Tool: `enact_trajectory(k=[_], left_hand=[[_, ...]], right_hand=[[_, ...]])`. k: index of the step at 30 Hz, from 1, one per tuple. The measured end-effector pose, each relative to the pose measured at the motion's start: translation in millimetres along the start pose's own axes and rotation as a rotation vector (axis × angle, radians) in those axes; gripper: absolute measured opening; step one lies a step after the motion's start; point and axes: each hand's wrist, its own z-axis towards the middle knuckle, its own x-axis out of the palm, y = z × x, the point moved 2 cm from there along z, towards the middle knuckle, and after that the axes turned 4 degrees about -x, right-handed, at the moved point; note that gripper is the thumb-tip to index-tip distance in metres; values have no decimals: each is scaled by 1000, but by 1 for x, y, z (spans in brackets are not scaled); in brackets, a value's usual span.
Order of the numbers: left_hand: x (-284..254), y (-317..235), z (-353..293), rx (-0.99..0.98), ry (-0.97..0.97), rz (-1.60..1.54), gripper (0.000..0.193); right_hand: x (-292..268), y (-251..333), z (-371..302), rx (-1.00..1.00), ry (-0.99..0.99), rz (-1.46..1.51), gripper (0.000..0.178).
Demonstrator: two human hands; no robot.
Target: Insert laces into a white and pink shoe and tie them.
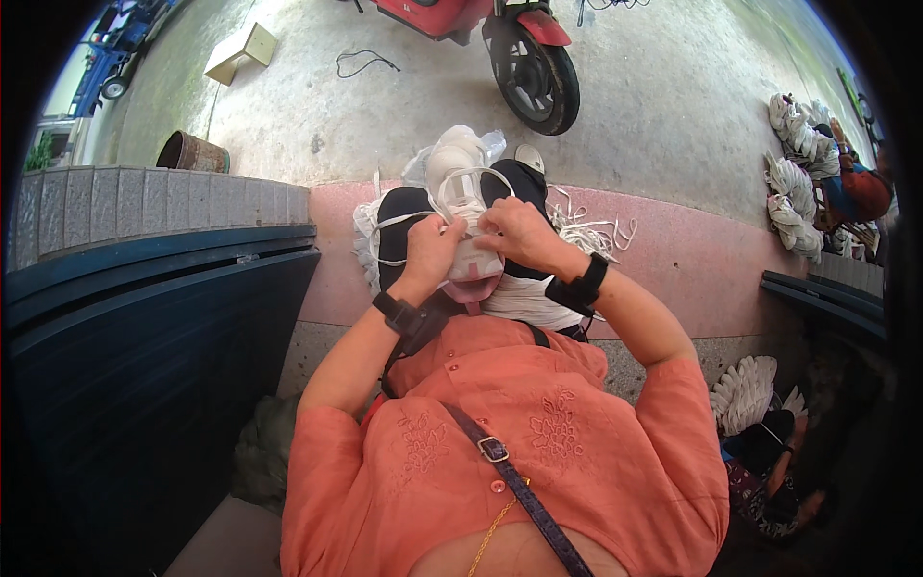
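A white sneaker with a pink heel lining [473, 288] rests between my knees, its white toe [456, 152] pointing away from me. White shoelace [481, 173] runs in wide loops above the tongue and out to both sides. My left hand [433, 254] is closed at the left of the lacing, thumb and fingers pinched on the lace. From the right, my right hand [527, 236] pinches lace over the tongue, close to the left fingers. The exact spot where the fingertips meet the lace is small and partly hidden.
Loose white laces [591, 231] lie by my right leg. Ahead stand a red scooter [538, 82], a brown bucket [195, 152] and a box [240, 53]. At right, other people sit near piles of white shoes [793, 183]. A dark blue door panel [154, 356] flanks my left.
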Motion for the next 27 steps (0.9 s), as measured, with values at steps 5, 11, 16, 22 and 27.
enact_trajectory(k=[5,11,16,22,27], left_hand=[[-7,-9,-7,-3,94,-208,24],[-16,-17,-13,-5,197,-232,20],[-17,-10,-11,-91,203,-366,22],[-40,7,-8,34,12,-423,29],[-208,29,-16,8,-43,-1326,27]], right_hand=[[16,2,9,-28,25,-177,18],[14,10,16,-359,76,-511,20],[0,13,6,-302,202,-441,20],[-57,-29,-64,143,-283,1797,30],[-116,-228,-275,-216,-1259,1960,12]])
